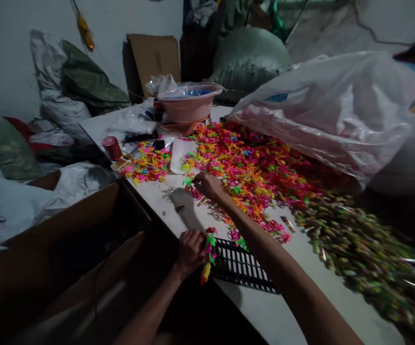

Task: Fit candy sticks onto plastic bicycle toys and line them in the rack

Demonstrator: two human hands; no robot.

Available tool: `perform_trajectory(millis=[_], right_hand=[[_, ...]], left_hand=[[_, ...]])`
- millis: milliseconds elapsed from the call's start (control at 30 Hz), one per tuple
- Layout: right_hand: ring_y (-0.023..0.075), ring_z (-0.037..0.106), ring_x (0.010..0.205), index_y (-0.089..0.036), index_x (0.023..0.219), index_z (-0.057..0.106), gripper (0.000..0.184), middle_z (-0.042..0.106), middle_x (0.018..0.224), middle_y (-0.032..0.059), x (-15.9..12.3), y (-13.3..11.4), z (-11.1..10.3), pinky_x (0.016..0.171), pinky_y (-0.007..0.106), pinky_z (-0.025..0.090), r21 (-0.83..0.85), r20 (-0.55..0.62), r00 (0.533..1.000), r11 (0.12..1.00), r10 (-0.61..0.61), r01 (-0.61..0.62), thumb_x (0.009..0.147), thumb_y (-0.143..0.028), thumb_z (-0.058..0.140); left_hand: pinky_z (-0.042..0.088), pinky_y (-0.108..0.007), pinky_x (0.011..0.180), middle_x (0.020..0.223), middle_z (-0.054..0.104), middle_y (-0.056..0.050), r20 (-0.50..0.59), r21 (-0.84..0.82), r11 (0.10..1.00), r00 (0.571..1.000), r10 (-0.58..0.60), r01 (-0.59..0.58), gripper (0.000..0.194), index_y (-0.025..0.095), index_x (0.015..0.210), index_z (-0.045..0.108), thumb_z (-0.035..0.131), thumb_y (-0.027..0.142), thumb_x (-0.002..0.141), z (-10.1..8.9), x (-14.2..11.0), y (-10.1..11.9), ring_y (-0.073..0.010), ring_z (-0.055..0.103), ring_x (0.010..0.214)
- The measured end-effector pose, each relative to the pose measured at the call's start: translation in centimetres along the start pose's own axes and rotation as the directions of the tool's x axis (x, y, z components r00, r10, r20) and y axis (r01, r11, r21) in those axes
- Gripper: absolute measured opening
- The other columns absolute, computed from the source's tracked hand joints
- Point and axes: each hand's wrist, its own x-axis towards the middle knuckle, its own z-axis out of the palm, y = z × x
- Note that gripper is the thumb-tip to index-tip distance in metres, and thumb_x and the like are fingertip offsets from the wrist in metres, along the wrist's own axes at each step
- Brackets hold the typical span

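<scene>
My left hand [192, 250] is at the table's front edge, its fingers curled round several small coloured plastic pieces [209, 254]. Pink, green, yellow and red ones stick out along its right side. Farther forward, my right hand [210, 186] is closed at the near edge of a big heap of similar pieces [236, 167]. Green and pink bits [189, 182] show at its fingertips; whether they are gripped or only touched is hard to see. A black slotted rack [241, 263] lies on the white table [265, 311], just right of my left hand and partly under my right forearm.
A smaller pile of pieces [153, 163] lies by a red candle-like cylinder [111, 148]. Behind stands a pink basin [189, 103]. A large clear plastic bag [329, 110] leans over the heap. Small wrapped items [365, 254] spread at right. An open cardboard box [67, 235] stands at left.
</scene>
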Motion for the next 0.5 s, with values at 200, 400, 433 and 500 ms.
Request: perform_trajectory(millis=[200, 400, 433, 500], right_hand=[[0.0113, 0.049, 0.054, -0.017, 0.071, 0.059, 0.019, 0.056, 0.059, -0.0019, -12.7, 5.3, -1.1, 0.052, 0.023, 0.038, 0.737, -0.154, 0.950, 0.672, 0.271, -0.072, 0.075, -0.036, 0.058], [0.0124, 0.052, 0.058, -0.017, 0.070, 0.064, 0.015, 0.061, 0.063, -0.0011, -22.6, 4.7, 4.7, 0.051, 0.022, 0.039, 0.837, 0.052, 0.924, 0.487, 0.380, -0.248, 0.064, -0.031, 0.065], [0.0133, 0.054, 0.060, -0.017, 0.072, 0.066, 0.015, 0.063, 0.065, -0.0002, -23.1, 4.4, 5.4, 0.053, 0.023, 0.040, 0.836, 0.040, 0.914, 0.488, 0.404, -0.252, 0.065, -0.030, 0.065], [0.0144, 0.057, 0.063, -0.017, 0.073, 0.068, 0.013, 0.065, 0.068, 0.0008, -23.4, 3.8, 6.4, 0.056, 0.024, 0.043, 0.827, 0.006, 0.900, 0.504, 0.436, -0.250, 0.066, -0.028, 0.065]], left_hand=[[0.045, -0.035, 0.079, 0.091, 0.066, -0.009, 0.110, -0.092, 0.993, 0.992, -0.070, 0.080, 0.030, 0.018, 0.098, 0.067, 0.039, 0.029, 0.091, -1.6, 0.2, -0.3, -0.0212, 0.059, 0.085], [0.051, -0.033, 0.083, 0.100, 0.065, -0.007, 0.112, -0.455, 0.810, 0.926, -0.361, 0.370, 0.033, 0.019, 0.112, 0.064, 0.041, 0.032, 0.092, -5.5, 1.7, 1.0, -0.0183, 0.063, 0.092], [0.050, -0.034, 0.087, 0.105, 0.064, -0.007, 0.097, -0.483, 0.782, 0.911, -0.400, 0.394, 0.035, 0.019, 0.117, 0.062, 0.042, 0.035, 0.092, -6.0, 2.1, 1.6, -0.0185, 0.062, 0.096], [0.046, -0.036, 0.098, 0.118, 0.061, -0.007, 0.099, -0.482, 0.783, 0.913, -0.396, 0.393, 0.041, 0.021, 0.125, 0.057, 0.049, 0.038, 0.090, -6.5, 3.0, 3.0, -0.0205, 0.058, 0.111]])
